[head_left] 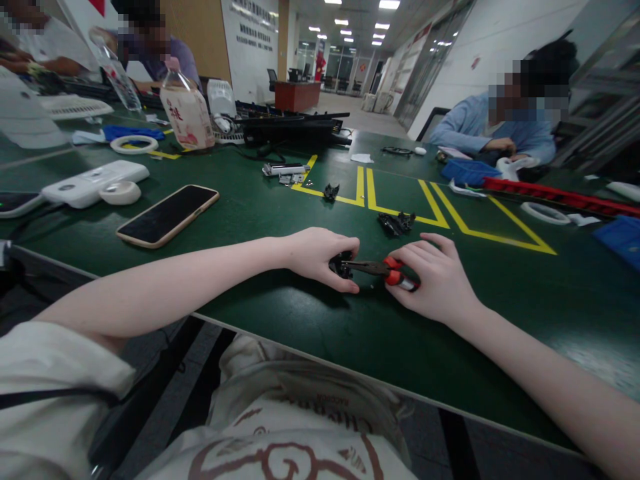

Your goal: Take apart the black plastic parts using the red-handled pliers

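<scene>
Far left on the green table (280, 200): a white device (93, 183), a tape roll (120, 193), then a phone (167, 215) lying face up. Centre: left hand (320, 257) curled tight around a small black part (342, 265), pressed to the tabletop. Pliers (380, 270) bite that part, tips touching it. Right hand (435, 280) closed over the red handles. Loose black pieces (396, 223) just beyond, by the yellow lines (400, 210). Far right, a seated person (505, 130) at a blue bin (467, 171).

One phone (168, 215), one pliers (380, 269), two bottles (187, 110), perhaps three tape rolls (133, 144)
</scene>
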`<action>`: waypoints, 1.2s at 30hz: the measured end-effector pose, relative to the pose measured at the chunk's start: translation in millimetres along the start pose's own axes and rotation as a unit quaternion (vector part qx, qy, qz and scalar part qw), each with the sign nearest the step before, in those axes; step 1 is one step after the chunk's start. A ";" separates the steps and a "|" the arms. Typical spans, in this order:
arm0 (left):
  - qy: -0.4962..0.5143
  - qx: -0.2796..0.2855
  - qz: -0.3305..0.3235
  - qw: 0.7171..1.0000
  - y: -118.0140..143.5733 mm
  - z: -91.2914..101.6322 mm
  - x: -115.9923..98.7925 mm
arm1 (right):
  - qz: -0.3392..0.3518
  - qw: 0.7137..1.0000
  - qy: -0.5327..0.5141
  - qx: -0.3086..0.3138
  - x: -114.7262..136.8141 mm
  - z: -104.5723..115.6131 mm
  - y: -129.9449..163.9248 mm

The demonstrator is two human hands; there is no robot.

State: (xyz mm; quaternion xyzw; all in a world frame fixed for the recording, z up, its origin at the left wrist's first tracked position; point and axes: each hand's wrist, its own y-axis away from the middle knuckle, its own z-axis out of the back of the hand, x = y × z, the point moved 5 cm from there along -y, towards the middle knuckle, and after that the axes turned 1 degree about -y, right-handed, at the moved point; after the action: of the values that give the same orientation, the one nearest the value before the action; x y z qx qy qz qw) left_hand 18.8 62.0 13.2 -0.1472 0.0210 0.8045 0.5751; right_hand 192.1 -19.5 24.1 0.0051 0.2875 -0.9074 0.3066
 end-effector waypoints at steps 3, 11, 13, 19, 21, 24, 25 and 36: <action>-0.003 -0.001 -0.005 1.000 -0.1 -0.3 -0.2 | 0.000 1.000 -0.004 0.005 0.0 -0.9 0.6; 0.007 0.009 -0.016 1.000 -0.2 1.0 -0.7 | 0.005 1.000 -0.019 0.020 -2.9 -0.8 1.0; 0.013 0.011 -0.016 1.000 0.2 1.1 -0.2 | 0.004 0.999 -0.020 0.026 -4.3 -1.3 1.8; 0.018 0.006 -0.012 1.000 1.3 1.6 0.1 | -0.001 1.000 -0.017 0.024 -6.5 -2.1 3.6; 0.014 0.008 -0.013 1.000 1.3 1.6 -0.1 | -0.004 1.000 -0.016 0.021 -6.6 -2.2 3.7; 0.011 0.013 -0.016 1.000 1.1 1.7 -0.8 | -0.012 1.000 -0.018 0.020 -6.9 -2.2 3.8; 0.010 0.013 -0.016 1.000 1.1 1.9 -0.9 | -0.016 0.999 -0.020 0.021 -7.2 -2.3 3.9; 0.006 0.016 -0.018 1.000 1.0 2.5 -1.6 | -0.044 0.998 -0.040 0.016 -10.4 -1.7 4.0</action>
State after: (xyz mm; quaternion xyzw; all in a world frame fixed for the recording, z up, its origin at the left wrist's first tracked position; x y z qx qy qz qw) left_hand 17.8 60.7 15.9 -0.1438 0.0346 0.7928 0.5913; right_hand 202.5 -15.4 22.5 -0.0386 0.2603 -0.9239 0.2777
